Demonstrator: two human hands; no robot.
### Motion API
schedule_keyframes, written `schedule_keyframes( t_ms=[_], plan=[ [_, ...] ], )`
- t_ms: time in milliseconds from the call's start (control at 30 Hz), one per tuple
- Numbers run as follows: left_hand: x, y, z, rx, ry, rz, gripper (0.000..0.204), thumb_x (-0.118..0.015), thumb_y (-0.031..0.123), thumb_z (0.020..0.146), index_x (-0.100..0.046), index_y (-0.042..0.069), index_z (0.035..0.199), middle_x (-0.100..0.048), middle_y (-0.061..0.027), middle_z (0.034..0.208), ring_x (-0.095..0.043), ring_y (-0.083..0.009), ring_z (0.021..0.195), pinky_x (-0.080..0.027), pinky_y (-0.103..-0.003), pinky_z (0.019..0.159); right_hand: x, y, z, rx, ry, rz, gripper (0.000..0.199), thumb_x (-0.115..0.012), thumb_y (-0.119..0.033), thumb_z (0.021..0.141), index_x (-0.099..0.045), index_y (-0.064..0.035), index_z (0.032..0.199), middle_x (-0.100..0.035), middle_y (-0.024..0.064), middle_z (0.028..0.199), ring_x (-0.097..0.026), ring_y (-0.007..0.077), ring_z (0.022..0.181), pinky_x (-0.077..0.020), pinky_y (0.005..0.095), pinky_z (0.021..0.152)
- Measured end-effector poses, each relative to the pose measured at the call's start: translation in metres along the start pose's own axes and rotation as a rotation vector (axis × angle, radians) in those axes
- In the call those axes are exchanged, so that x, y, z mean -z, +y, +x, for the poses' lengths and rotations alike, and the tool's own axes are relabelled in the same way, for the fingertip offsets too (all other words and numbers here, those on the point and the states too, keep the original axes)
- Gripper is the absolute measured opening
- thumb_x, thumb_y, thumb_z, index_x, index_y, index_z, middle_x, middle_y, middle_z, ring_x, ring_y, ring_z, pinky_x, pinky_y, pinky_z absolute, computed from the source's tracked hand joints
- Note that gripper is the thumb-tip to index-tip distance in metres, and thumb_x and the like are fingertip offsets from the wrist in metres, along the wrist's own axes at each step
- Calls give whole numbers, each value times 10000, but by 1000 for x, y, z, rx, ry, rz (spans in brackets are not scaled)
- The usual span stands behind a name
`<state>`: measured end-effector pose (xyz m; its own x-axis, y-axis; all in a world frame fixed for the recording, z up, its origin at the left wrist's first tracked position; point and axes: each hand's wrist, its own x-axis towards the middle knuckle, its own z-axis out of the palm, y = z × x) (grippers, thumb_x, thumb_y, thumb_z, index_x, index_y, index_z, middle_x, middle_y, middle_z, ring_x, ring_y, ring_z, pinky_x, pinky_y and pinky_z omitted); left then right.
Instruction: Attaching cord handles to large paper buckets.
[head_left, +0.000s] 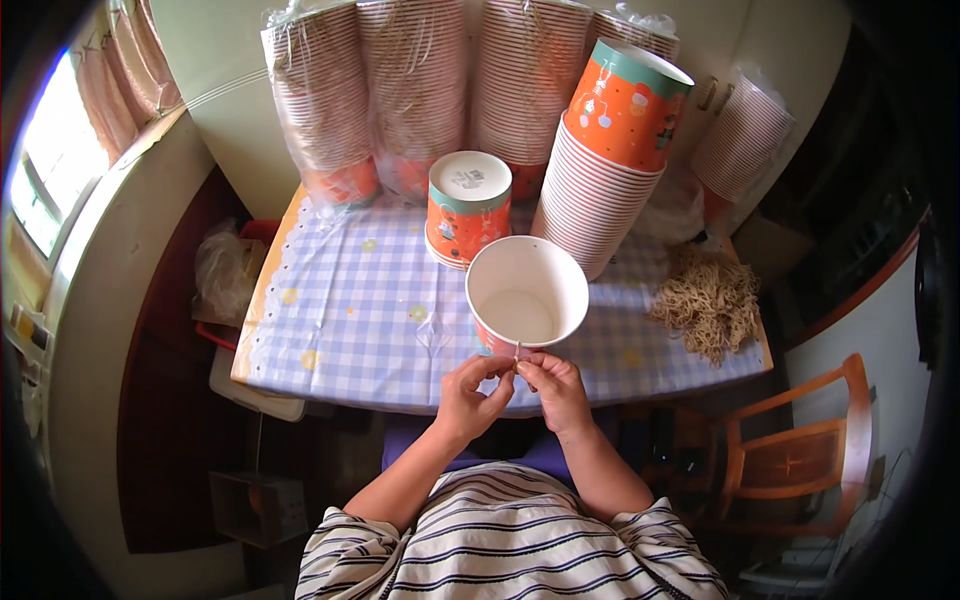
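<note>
An open paper bucket [528, 290], white inside with a coloured outside, stands upright near the front edge of the table. At its near rim hangs a short pale string [518, 352]. My left hand [470, 393] pinches at this string with bent fingers, just below the rim. Right beside it, my right hand [559, 388] has thumb and forefinger closed on the string too. The fingertips of both hands nearly meet and partly hide the string's lower end.
Behind the bucket, an upside-down orange and green bucket [468, 215] stands beside a tall leaning stack of nested buckets [598, 190]. Plastic-wrapped stacks [318, 110] line the wall. A heap of beige strings [708, 300] lies at the right of the checked tablecloth [350, 320]. A wooden chair [795, 455] stands right.
</note>
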<state>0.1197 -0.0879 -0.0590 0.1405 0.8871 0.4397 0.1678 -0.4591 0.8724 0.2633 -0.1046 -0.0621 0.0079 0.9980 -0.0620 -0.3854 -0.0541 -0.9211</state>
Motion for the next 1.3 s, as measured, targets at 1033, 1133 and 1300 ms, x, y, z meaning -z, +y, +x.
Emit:
schedule_keyframes(
  t_ms=[1033,1133,1300],
  plan=[
    [0,-19,-3,415,-118,-718,87,-553,64,890,-566,-19,912,-637,-69,796,-610,-124,718,-488,-244,681,-2,1,-4,222,113,-458,76,-629,-89,814,-625,-13,819,-616,-15,732,-485,39,629,-421,204,592],
    [-1,-18,-4,484,-99,-799,102,-538,81,900,-566,-16,911,-632,-66,798,-608,-123,708,-484,-246,664,-1,1,-5,203,104,-453,76,-625,-90,821,-624,-14,825,-615,-20,740,-483,33,636,-420,200,597],
    [-3,-19,-5,510,-89,-842,105,-531,84,901,-564,-15,918,-628,-66,807,-612,-130,710,-488,-254,667,2,4,-5,177,97,-422,81,-620,-92,829,-623,-12,837,-615,-17,743,-491,28,650,-424,198,613]
  ],
)
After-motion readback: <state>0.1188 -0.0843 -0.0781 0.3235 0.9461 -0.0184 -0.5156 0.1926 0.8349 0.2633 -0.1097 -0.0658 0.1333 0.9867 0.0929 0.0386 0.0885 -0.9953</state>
